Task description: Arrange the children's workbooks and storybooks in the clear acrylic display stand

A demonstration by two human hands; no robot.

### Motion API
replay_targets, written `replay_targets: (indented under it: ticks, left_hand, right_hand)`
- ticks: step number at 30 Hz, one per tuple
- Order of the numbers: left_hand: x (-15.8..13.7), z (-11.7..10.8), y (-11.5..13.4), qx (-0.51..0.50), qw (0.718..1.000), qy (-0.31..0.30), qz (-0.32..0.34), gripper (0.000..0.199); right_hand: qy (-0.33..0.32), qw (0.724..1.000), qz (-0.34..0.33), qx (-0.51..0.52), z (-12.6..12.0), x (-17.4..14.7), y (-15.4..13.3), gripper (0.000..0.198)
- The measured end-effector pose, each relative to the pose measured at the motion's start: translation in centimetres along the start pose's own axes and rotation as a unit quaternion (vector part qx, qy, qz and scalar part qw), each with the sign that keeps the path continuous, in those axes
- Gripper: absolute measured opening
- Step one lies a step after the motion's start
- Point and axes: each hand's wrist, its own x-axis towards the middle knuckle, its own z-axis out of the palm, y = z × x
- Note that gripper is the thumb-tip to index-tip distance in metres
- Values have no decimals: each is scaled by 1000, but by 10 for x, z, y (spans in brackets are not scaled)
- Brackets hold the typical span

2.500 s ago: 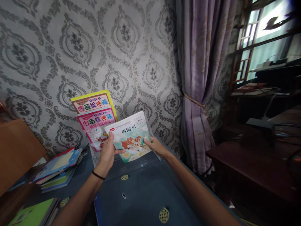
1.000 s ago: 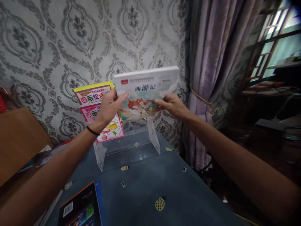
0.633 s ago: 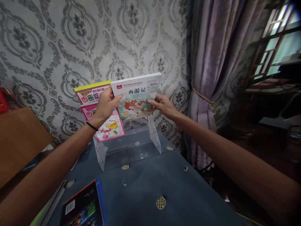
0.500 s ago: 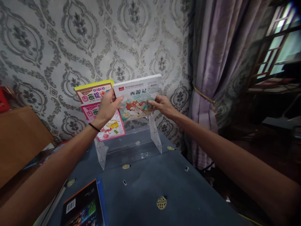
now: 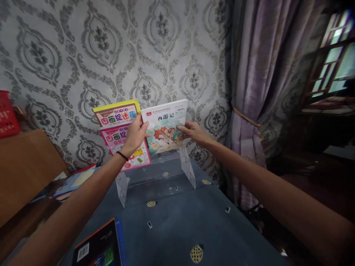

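A white and pale green picture-covered book (image 5: 165,127) is held upright by its two sides at the top of a clear plastic rack (image 5: 188,168). My left hand (image 5: 135,135), with a dark band at the wrist, grips its left edge. On its right edge, my right hand (image 5: 194,132) is closed with the thumb on the cover. To the left, a yellow-topped book (image 5: 115,112) stands behind a pink-bordered book (image 5: 115,138) on the rack. My left hand partly covers both of them. The lower tiers of the rack hold nothing.
A black book (image 5: 98,245) lies over a blue one at the front of the dark blue tablecloth (image 5: 172,236). Left are a cardboard box (image 5: 27,166), a red basket (image 5: 8,114) and flat books (image 5: 74,181). A purple curtain (image 5: 249,92) hangs at right.
Both hands have lowered the white book toward the rack's upper tier, and its cover now faces me more upright. The view has shifted slightly.
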Motion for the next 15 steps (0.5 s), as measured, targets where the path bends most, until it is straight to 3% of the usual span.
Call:
replay_targets:
  ticks: [4,7,11,15]
  left_hand:
    - [2,1,-4,76,997,15,6,28]
    - [0,-2,5,179,980,45,74,42]
    - [5,-14,27,311,925,79,206,43]
    - [14,-37,38,428,869,54,244,31]
  right_hand:
    - [6,1000,20,2,0,2,4,33]
    - [-8,1000,14,-2,1,2,6,28]
    - [-15,1000,19,-11,3,5,7,25]
    - [-6,1000,22,-15,7,11,8,27]
